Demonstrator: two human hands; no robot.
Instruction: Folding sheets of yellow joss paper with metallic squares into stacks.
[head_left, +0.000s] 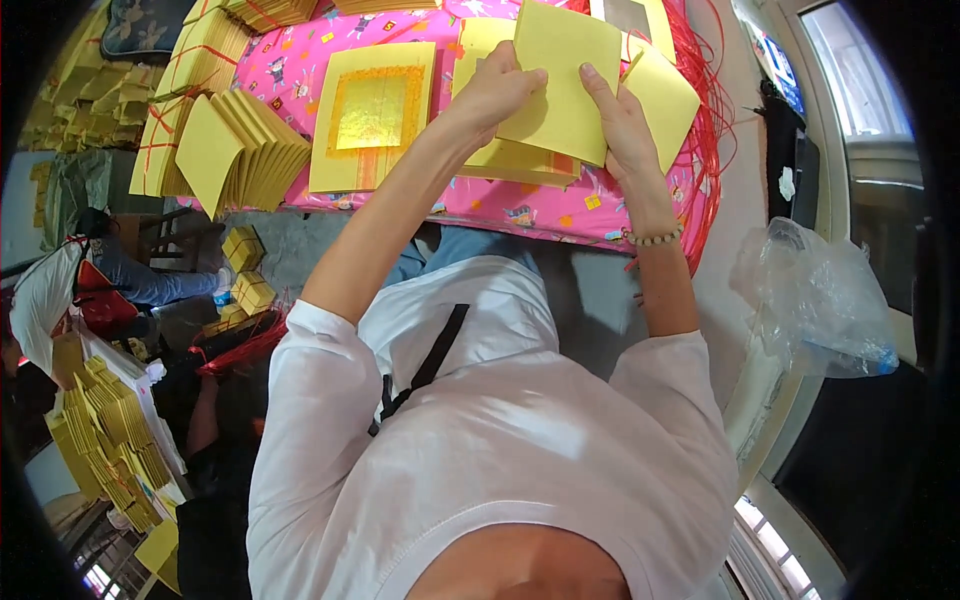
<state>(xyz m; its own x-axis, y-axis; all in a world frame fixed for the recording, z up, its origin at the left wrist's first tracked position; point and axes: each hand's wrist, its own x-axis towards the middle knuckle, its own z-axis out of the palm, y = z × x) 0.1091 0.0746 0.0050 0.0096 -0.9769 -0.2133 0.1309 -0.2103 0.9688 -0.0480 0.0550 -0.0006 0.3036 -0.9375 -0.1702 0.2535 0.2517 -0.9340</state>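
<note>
Between my two hands stands a wad of yellow paper sheets, held up above the table. My left hand grips its left edge with the thumb lying across the front. On the right edge my right hand is closed around it, thumb up the front. Under and behind the wad lies more yellow paper, partly hidden. Just past my right hand a loose yellow wad lies at an angle. Left of my left forearm is a flat yellow stack with a gold-foil square framed in orange on top.
A pink patterned cloth covers the table. Fanned yellow wads and bundles tied with red string stand at its left. Red strings hang over the right edge. A clear plastic bag is at right. Another person sits at left.
</note>
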